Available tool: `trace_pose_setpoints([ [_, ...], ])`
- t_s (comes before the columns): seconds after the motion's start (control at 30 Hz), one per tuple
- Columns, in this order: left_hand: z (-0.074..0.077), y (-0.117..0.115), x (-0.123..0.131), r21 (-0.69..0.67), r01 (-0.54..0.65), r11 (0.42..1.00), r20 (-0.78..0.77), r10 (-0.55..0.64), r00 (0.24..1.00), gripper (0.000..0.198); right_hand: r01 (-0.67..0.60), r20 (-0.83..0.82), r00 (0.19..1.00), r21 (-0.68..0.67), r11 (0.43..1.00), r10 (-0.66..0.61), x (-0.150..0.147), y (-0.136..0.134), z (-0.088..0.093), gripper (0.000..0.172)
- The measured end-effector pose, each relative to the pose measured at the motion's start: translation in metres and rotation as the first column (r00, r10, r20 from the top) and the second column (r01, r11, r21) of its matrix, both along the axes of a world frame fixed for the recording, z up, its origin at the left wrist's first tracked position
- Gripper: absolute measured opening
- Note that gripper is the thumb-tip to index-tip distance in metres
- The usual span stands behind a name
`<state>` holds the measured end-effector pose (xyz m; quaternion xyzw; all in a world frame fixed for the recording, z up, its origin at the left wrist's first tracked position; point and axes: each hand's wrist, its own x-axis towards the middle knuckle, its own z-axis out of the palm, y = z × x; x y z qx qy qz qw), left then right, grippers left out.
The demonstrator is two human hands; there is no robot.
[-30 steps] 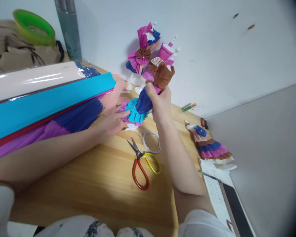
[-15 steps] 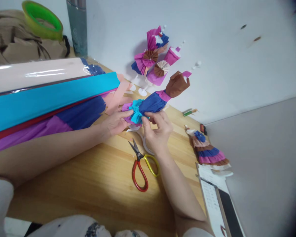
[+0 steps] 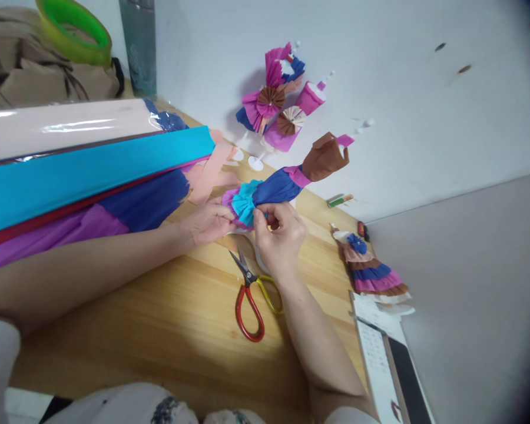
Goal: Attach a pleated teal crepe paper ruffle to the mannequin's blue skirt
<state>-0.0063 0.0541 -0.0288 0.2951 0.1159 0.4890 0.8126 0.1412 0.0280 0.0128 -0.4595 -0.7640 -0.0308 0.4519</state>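
Note:
Between my hands, above the table, tilts a crepe-paper doll [image 3: 277, 187] with a brown top, a pink band, a blue middle and a cyan and purple ruffle at its lower end. My left hand [image 3: 212, 222] is closed on the ruffled end from the left. With thumb and forefinger together, my right hand [image 3: 281, 231] pinches the edge where the cyan ruffle meets the blue paper. Scissors [image 3: 249, 280] with one red and one yellow handle lie below my hands, blades parted. A white strip [image 3: 261, 259] curls partly behind my right hand.
Crepe-paper rolls [image 3: 97, 171] in cyan, blue and purple fill the left side. More paper dolls [image 3: 282, 112] stand at the wall; another layered doll [image 3: 373, 268] is at right, near a calendar-like board [image 3: 380, 347]. A tape roll [image 3: 77, 35] rests on brown cloth [image 3: 35, 73].
The doll has shifted slightly to the right, its brown top lower. My left fingers have moved down off the cyan ruffle's face, while the right hand keeps its pinch.

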Motion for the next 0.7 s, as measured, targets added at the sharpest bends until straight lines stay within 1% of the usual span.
trace_pose_setpoints([
  [0.07, -0.0025, -0.0007, -0.0001, 0.013, -0.006, 1.000, -0.022, 0.007, 1.000, 0.032, -0.002, -0.001, 1.000, 0.000, 1.000, 0.002, -0.0007, -0.0005, 0.0016, 0.017],
  [0.2, -0.0069, 0.0001, -0.0001, 0.011, -0.038, 0.999, -0.020, 0.038, 0.999, 0.037, 0.010, -0.025, 1.000, -0.020, 1.000, -0.010, -0.0015, -0.0016, 0.0034, 0.017],
  [0.33, -0.0077, 0.0017, 0.0012, 0.006, -0.045, 0.999, -0.006, 0.045, 0.999, 0.037, 0.030, -0.042, 0.999, -0.032, 0.999, -0.031, -0.0017, -0.0010, 0.0019, 0.016],
  [0.47, -0.0068, 0.0018, -0.0001, 0.017, -0.010, 1.000, 0.012, 0.010, 1.000, 0.041, 0.057, 0.024, 0.998, 0.047, 0.997, -0.058, -0.0025, 0.0008, -0.0002, 0.017],
  [0.57, -0.0080, 0.0015, -0.0034, 0.030, 0.039, 0.999, 0.052, -0.040, 0.998, 0.044, 0.071, 0.029, 0.997, 0.072, 0.995, -0.073, -0.0036, 0.0010, -0.0004, 0.017],
  [0.7, -0.0081, 0.0017, -0.0064, -0.018, 0.072, 0.997, 0.099, -0.070, 0.993, 0.030, 0.046, 0.023, 0.999, 0.086, 0.995, -0.048, -0.0035, -0.0017, 0.0011, 0.017],
])
